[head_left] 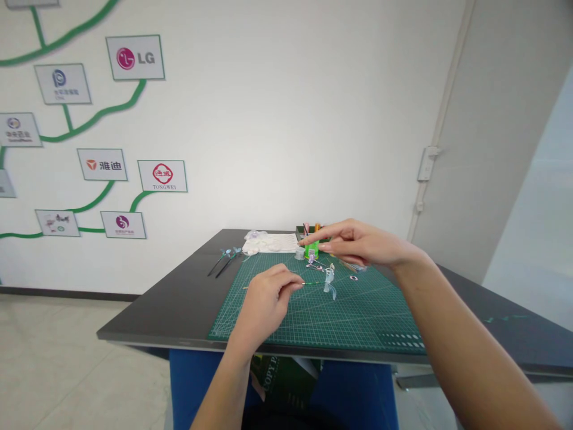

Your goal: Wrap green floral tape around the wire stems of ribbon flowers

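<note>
My left hand [268, 301] is closed in a pinch over the green cutting mat [358, 325]. It grips a thin stick [313, 283] lying level, with a green stretch to the right of the fingertips and a pale wooden end showing on the left. At its right end hangs a pale blue ribbon-like ornament [330, 283]. Above the mat, my right hand [358, 242] has index finger and thumb stretched out and apart, with nothing visible between them. Its fingertips are in front of a bright green container [312, 251], near a small whitish spool-like jar [300, 254].
Two dark sticks with blue ornaments [228, 261] lie at the table's left. White sheet material [271, 242] lies at the back beside a dark box [299, 229]. Small loose pieces [353, 278] are scattered on the mat. The wall [290, 119] stands behind the table.
</note>
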Motion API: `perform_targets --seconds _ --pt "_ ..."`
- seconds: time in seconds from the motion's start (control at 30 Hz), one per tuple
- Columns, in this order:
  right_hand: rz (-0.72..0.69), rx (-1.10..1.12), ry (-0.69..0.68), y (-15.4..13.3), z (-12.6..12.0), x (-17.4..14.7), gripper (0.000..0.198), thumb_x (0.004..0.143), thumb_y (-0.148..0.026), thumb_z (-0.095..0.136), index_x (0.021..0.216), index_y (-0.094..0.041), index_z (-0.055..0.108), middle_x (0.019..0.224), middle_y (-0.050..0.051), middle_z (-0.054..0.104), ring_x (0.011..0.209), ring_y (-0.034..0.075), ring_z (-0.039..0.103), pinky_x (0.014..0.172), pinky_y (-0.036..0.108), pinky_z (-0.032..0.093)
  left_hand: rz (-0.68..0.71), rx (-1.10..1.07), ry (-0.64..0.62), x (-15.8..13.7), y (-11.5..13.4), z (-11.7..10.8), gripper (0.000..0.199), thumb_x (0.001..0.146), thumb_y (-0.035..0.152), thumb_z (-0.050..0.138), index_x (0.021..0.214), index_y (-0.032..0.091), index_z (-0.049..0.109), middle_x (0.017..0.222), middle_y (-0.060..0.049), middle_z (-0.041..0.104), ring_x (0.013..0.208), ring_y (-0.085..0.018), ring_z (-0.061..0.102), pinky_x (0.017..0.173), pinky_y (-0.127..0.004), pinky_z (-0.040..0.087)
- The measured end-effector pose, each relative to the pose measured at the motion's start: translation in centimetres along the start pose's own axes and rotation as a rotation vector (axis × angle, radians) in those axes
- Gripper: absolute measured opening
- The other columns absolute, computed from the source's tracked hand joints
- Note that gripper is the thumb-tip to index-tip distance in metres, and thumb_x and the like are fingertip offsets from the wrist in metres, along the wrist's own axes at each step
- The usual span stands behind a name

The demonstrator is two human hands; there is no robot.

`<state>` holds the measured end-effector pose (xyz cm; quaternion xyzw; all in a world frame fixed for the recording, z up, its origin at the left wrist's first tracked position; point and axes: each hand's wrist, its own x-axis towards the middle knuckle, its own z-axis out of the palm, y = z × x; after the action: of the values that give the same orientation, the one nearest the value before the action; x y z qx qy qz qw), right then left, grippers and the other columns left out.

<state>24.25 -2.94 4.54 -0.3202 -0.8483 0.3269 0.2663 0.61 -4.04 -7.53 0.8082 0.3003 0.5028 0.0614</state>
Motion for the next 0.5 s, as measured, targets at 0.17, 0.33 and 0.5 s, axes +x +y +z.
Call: perform_targets --seconds 0.17,0.33,0.5 --pt "0.042 0.020 -0.010 2.0 -0.4 1.6 0.043 0.101 -0.037 0.065 0.136 -0.017 0.078 0.041 -0.012 0.041 0.038 0.006 0.029 0.044 0.022 0.024 0.006 -0.014 0.002 -0.1 0.2 -0.1 0.022 0.100 0.007 0.064 0.092 0.019 0.081 0.085 -0.003 0.074 0.072 -0.016 0.067 0.068 -0.026 0.048" --pt "0.134 0.118 -0.055 5.2 0.3 2.0 0.044 0.100 -0.036 0.067 0.137 -0.014 0.076 0.039 -0.013 0.042 0.037 0.007 0.028 0.041 0.022 0.019 0.013 -0.031 0.023 -0.1 0.4 -0.3 0.022 0.100 0.008 0.063 0.090 0.019 0.080 0.083 -0.003 0.074 0.069 -0.016 0.065 0.066 -0.026 0.046" --pt "0.171 0.208 -0.130 8.5 3.3 1.0 0.046 0.100 -0.036 0.066 0.136 -0.008 0.075 0.038 -0.013 0.043 0.034 0.006 0.027 0.039 0.020 0.021 -0.007 -0.057 0.113 -0.2 0.2 -0.4 0.020 0.098 0.009 0.066 0.088 0.019 0.079 0.078 -0.002 0.071 0.066 -0.015 0.060 0.064 -0.026 0.043"
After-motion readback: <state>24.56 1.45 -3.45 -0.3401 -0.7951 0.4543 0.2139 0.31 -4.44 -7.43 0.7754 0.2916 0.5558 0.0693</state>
